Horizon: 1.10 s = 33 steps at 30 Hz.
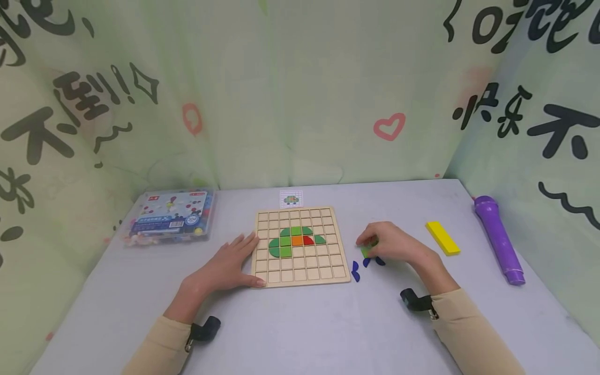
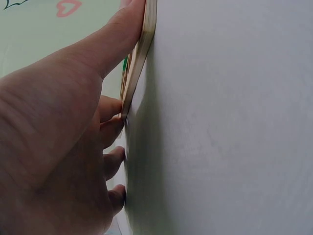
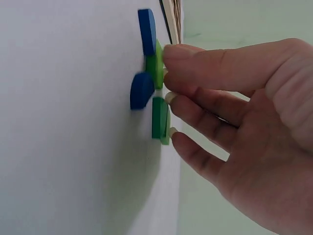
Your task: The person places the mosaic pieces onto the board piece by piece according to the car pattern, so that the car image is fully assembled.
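My left hand (image 1: 230, 262) steadies the wooden grid board (image 1: 313, 273) with fairly straight, spread fingers at its left edge, thumb at the near corner. Set in the grid are green square and rounded pieces, an orange square (image 1: 297, 240) and a red rounded piece (image 1: 308, 240). To the right of the board, my right hand (image 1: 389, 241) bends its thumb and fingers over a light green square (image 3: 155, 66) and a darker green piece (image 3: 157, 117). The thumb and index tips sit right at the green square; I cannot tell whether they pinch it. Blue curved pieces (image 3: 141, 90) lie beside them.
A small pattern card (image 1: 291, 199) lies behind the board. At the back left is a clear plastic box (image 1: 171, 216) with a printed label. A yellow bar (image 1: 442, 238) and a purple microphone-shaped object (image 1: 500, 240) lie to the right. Printed curtains (image 1: 300, 104) surround the white table.
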Each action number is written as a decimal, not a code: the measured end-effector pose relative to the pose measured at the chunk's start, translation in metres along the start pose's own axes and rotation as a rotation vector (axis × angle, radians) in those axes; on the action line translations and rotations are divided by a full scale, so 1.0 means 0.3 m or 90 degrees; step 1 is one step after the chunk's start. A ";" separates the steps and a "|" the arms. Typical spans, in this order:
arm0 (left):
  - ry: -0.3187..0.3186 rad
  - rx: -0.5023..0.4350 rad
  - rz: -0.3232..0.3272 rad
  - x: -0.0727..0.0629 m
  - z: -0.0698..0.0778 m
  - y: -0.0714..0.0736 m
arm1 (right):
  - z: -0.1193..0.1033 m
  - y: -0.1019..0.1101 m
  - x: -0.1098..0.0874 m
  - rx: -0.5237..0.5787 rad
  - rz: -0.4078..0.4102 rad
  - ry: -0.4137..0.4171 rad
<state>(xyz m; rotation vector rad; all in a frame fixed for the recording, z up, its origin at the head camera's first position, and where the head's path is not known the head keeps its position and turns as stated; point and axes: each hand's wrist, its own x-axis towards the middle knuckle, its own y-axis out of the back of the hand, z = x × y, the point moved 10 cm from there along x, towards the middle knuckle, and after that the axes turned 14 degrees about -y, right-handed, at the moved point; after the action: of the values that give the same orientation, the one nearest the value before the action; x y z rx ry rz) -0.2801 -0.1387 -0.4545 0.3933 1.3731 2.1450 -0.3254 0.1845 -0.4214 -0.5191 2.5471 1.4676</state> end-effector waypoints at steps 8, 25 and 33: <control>-0.001 -0.001 0.000 -0.002 0.002 0.002 | 0.018 -0.003 -0.001 -0.012 -0.017 -0.005; 0.001 -0.003 0.000 0.000 -0.004 -0.001 | -0.048 0.005 0.030 0.047 0.029 0.027; 0.001 -0.002 -0.001 0.002 -0.009 -0.007 | -0.211 -0.057 0.057 0.111 0.033 0.079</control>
<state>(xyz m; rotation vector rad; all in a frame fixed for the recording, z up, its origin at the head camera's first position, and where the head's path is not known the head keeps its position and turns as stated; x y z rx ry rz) -0.2814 -0.1396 -0.4575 0.3887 1.3706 2.1464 -0.3326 0.1184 -0.4082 -0.5368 2.7715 1.2477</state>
